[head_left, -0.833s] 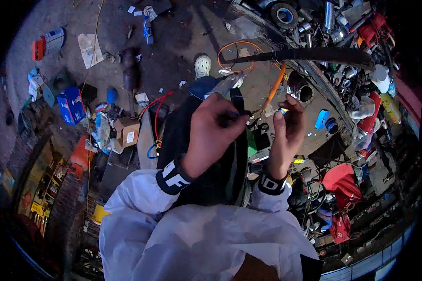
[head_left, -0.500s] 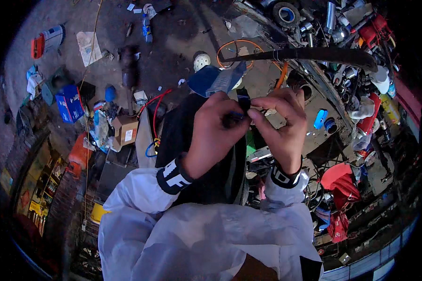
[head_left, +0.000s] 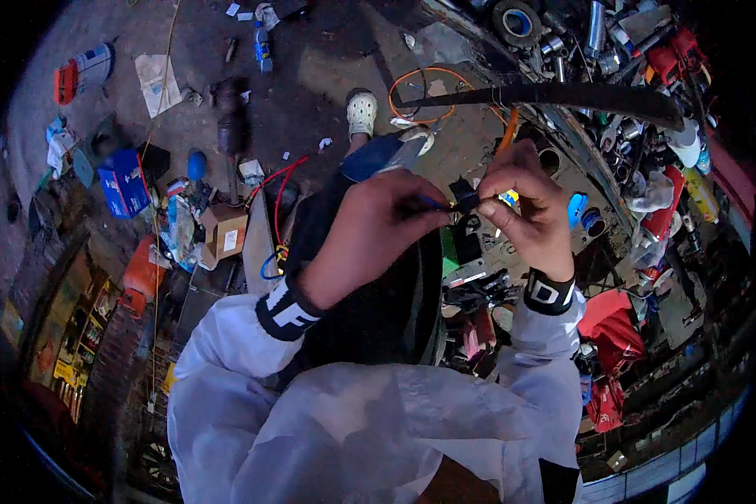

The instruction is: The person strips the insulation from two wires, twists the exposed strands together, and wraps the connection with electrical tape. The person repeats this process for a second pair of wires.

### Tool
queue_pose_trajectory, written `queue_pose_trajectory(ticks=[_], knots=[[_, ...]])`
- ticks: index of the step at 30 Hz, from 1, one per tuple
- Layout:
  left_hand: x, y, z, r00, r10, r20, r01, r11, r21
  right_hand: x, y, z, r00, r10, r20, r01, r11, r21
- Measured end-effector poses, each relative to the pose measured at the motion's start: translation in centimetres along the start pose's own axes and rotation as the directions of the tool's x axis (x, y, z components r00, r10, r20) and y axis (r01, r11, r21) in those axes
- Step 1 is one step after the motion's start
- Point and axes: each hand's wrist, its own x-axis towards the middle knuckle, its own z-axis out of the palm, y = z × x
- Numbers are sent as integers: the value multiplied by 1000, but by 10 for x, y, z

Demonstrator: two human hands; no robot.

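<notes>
Between my two hands is a small black piece (head_left: pixel 464 196), blocky and flat-sided; its exact kind is too small to tell. My right hand (head_left: pixel 531 206) pinches its right side between thumb and fingertips. On the other side, my left hand (head_left: pixel 376 225) is closed in a pinch on a thin blue strand, like a wire, whose end meets the black piece. Fingers hide most of the strand. Beyond my left hand lies blue cloth (head_left: pixel 374 157), and a white clog (head_left: pixel 361 112) on a foot shows above it.
A heap of metal parts (head_left: pixel 592 50) fills the far right, with a long dark curved bar (head_left: pixel 563 96) in front. An orange hose (head_left: pixel 412 77) loops on the ground. To the left stand a cardboard box (head_left: pixel 225 231) and a blue box (head_left: pixel 124 183). Red cloth (head_left: pixel 613 336) lies at right.
My hands have moved apart, the right one to the right. The black piece has shifted right and now shows between the fingertips. The blue cloth sits lower, uncovering more of the clog.
</notes>
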Motion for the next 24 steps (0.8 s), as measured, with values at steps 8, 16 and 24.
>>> queue_pose_trajectory(ticks=[8, 16, 24], knots=[[1, 4, -6, 984, -162, 79, 161, 987, 13, 0, -6, -11, 957, -115, 267, 149, 983, -108], [-3, 4, 0, 969, -237, 70, 246, 943, -223, -6, 0, -14, 929, -204, 308, 250, 961, -120], [-4, 9, -7, 906, -346, 244, 415, 838, -353, -12, -7, -16, 914, -240, 327, 326, 914, -240]])
